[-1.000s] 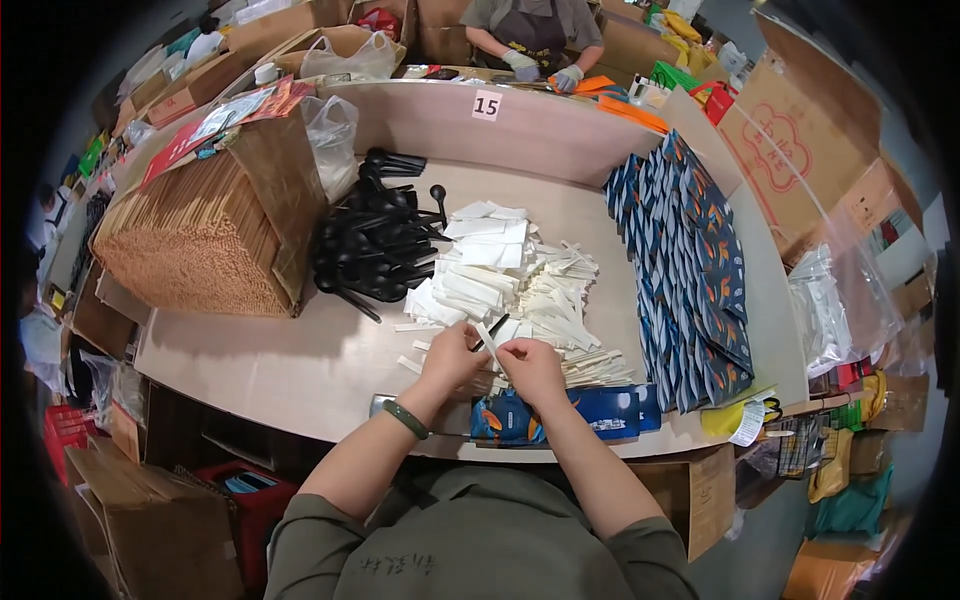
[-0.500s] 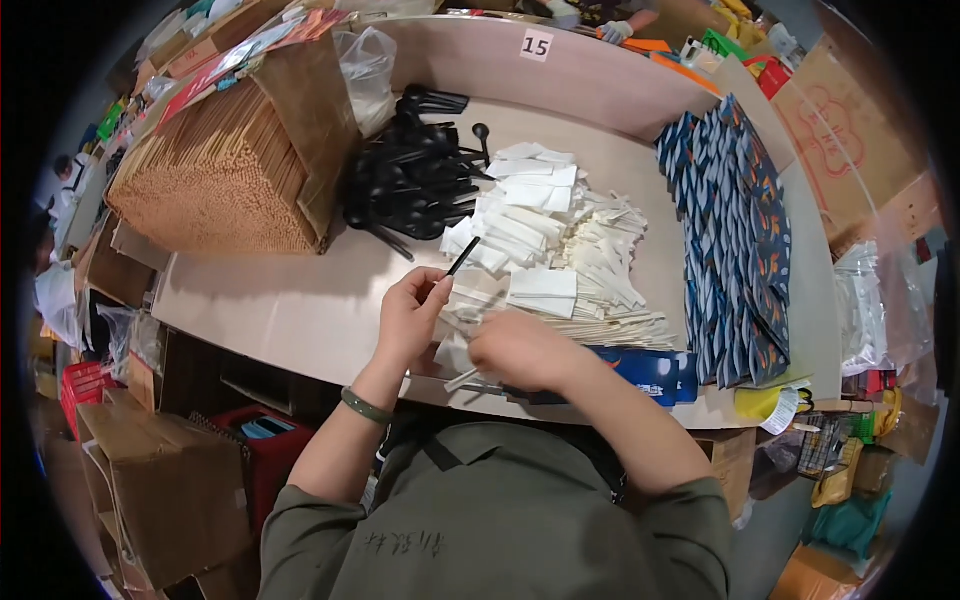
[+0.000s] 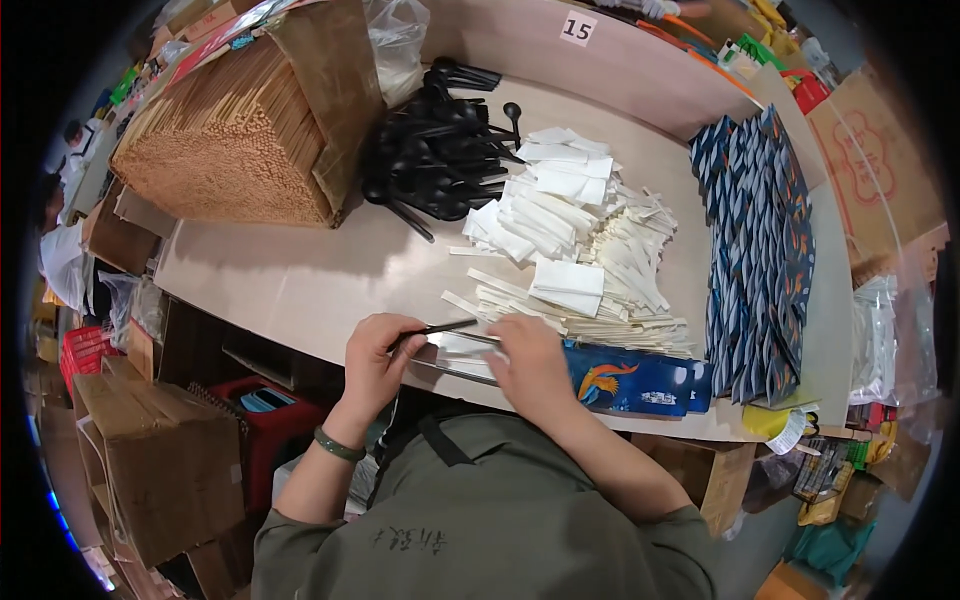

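Note:
My left hand [image 3: 378,362] pinches a black plastic spoon, its dark handle [image 3: 448,326] pointing right and its bowl hidden by the fingers. Close beside it, my right hand [image 3: 532,362] has its fingers bent at the edge of a flat blue packet [image 3: 600,378] lying at the table's front edge. The packet's pale, shiny open end [image 3: 460,355] shows between both hands. Just beyond them lie white folded napkins [image 3: 567,285] and a heap of pale paper-wrapped sticks [image 3: 630,250]. Black spoons [image 3: 435,150] are piled farther back on the left.
A large carton of tightly packed thin wooden sticks [image 3: 235,140] stands at the back left. Upright blue packets [image 3: 755,260] form a long row on the right. A low partition [image 3: 640,60] bounds the table's back. Brown boxes [image 3: 155,450] stand below left.
My left hand has come down and left, turning the spoon handle from upward to nearly level. My right hand has moved slightly right, uncovering more of the packet's orange print. The view has shifted.

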Motion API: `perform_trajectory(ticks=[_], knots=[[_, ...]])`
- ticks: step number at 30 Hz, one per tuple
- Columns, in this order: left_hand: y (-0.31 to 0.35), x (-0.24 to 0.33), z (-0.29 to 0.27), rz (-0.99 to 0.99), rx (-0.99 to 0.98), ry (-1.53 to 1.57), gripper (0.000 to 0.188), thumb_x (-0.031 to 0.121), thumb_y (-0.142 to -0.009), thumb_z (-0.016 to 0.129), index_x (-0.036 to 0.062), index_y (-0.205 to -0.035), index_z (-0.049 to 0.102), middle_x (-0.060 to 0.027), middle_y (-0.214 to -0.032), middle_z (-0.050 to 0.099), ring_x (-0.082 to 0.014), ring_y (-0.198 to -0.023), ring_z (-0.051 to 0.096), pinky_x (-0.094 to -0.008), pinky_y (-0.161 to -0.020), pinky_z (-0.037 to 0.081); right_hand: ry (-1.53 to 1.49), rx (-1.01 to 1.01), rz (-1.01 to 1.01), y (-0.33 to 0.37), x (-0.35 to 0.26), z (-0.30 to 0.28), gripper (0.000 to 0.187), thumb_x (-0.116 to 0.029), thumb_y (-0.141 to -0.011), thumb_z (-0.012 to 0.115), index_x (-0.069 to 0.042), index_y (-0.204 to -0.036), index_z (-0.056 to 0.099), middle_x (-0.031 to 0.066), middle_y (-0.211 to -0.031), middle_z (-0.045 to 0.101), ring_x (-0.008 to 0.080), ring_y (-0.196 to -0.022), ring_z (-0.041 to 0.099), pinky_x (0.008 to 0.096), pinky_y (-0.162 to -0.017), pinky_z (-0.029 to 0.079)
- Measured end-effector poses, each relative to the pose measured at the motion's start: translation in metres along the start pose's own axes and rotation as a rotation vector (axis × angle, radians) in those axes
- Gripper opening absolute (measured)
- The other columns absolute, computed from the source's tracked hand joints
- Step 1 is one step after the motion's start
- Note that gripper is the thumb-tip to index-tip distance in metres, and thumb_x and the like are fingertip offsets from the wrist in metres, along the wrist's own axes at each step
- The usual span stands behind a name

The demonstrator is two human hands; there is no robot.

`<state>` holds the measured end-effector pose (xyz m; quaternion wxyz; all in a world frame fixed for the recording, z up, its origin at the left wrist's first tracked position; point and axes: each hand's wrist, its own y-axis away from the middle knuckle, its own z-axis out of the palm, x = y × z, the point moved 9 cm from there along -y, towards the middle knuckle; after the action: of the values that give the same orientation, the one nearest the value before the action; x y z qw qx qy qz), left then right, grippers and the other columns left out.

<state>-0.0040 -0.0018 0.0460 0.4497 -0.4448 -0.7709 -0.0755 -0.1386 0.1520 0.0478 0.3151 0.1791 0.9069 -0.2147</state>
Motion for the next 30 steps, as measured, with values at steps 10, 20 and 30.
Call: perform_trajectory(ticks=[10, 20, 30], knots=[[-0.013, 0.066, 0.063, 0.468, -0.469, -0.142, 0.021, 0.012, -0.074, 0.076, 0.0109, -0.094, 0.071, -0.0061, -0.096, 0.069, -0.0289, -0.089, 0.064, -0.0393, -0.078, 0.049, 0.198, -0.094, -0.429, 0.043, -0.01, -0.001, 0.039, -0.008, -0.081, 0.065, -0.003, -0.119, 0.064, 0.0136, -0.122, 0.066, 0.0294, -0.116, 0.062, 0.0467, -0.097, 0.046], [-0.219, 0.059, -0.214, 0.124, 0.479, -0.755, 0.011, 0.012, -0.082, 0.071, 0.0039, -0.09, 0.071, -0.0168, -0.086, 0.069, -0.0357, -0.082, 0.068, -0.0411, -0.071, 0.054, 0.185, -0.032, -0.45, 0.063, -0.006, 0.012, 0.037, -0.011, -0.085, 0.063, -0.002, -0.121, 0.062, 0.0133, -0.129, 0.063, 0.0287, -0.125, 0.057, 0.0473, -0.103, 0.043], [-0.255, 0.039, -0.224, -0.008, 0.397, -0.963, 0.016, 0.007, -0.086, 0.055, 0.0015, -0.094, 0.067, -0.022, -0.09, 0.068, -0.0422, -0.092, 0.066, -0.0505, -0.08, 0.051, 0.221, -0.172, -0.421, 0.066, 0.008, 0.02, 0.047, -0.014, -0.084, 0.065, -0.006, -0.13, 0.058, 0.019, -0.144, 0.05, 0.0332, -0.134, 0.048, 0.0494, -0.109, 0.039]])
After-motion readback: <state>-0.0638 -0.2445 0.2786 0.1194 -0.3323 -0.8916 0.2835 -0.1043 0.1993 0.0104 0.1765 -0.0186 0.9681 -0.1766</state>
